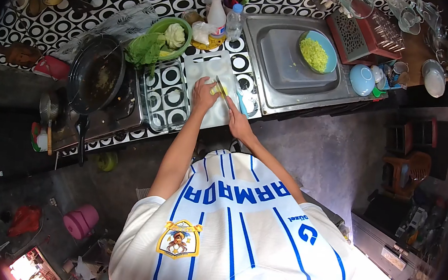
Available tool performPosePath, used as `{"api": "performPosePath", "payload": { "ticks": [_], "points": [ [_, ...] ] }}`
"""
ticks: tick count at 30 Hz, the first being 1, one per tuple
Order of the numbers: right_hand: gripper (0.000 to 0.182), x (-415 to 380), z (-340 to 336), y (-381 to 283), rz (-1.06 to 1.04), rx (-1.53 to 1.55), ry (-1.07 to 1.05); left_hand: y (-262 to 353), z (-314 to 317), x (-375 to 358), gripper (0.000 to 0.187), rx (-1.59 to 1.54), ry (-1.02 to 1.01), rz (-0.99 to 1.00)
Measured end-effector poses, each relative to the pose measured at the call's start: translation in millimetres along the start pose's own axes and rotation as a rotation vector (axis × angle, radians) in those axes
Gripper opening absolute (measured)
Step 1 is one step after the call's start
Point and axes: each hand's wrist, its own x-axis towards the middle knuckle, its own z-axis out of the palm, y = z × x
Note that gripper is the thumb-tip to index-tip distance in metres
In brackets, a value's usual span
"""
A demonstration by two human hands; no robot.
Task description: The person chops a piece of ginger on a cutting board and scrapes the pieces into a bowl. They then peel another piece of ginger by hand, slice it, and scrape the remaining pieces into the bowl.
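Observation:
A translucent white cutting board (211,69) lies on the tiled counter. Curled over it, my left hand (205,94) has its fingers on a small pale yellow vegetable piece (216,89), whose exact kind I cannot make out. My right hand (240,125) is closed round the handle of a knife (222,89), its blade at the piece beside my left fingertips. Just right of the board lies a light blue item (242,105), partly hidden. Behind the board, a green basin (185,28) holds leafy greens (145,50) and a whitish vegetable head (174,35).
On the left a dark wok (96,74) sits on the stove, its handle jutting past the counter edge. A blue bowl of chopped pale green vegetable (314,52) stands in the steel sink (279,99). Bottles (217,15) and a red dish rack (359,34) line the back.

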Motion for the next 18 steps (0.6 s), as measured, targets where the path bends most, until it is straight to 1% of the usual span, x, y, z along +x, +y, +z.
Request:
{"api": "performPosePath", "payload": {
  "ticks": [6, 9, 12, 16, 18],
  "points": [
    [0.052, 2, 0, -2, -0.01, -0.023, -0.006, 0, 5, 1, 0.039, -0.012, 0.022, -0.052],
    [0.053, 3, 1, 0, -0.053, -0.018, 0.014, 2, 9, 2, 0.037, -0.002, 0.026, -0.081],
    [0.053, 4, 2, 3, -0.089, -0.023, 0.032, 3, 13, 2, 0.037, -0.008, 0.035, -0.11],
    [0.053, 7, 6, 12, -0.15, -0.04, 0.07, 5, 13, 3, 0.038, -0.062, 0.088, -0.094],
    [0.052, 6, 1, 9, -0.071, -0.054, 0.02, 5, 12, 1, 0.039, -0.055, 0.109, -0.089]
  ]
}}
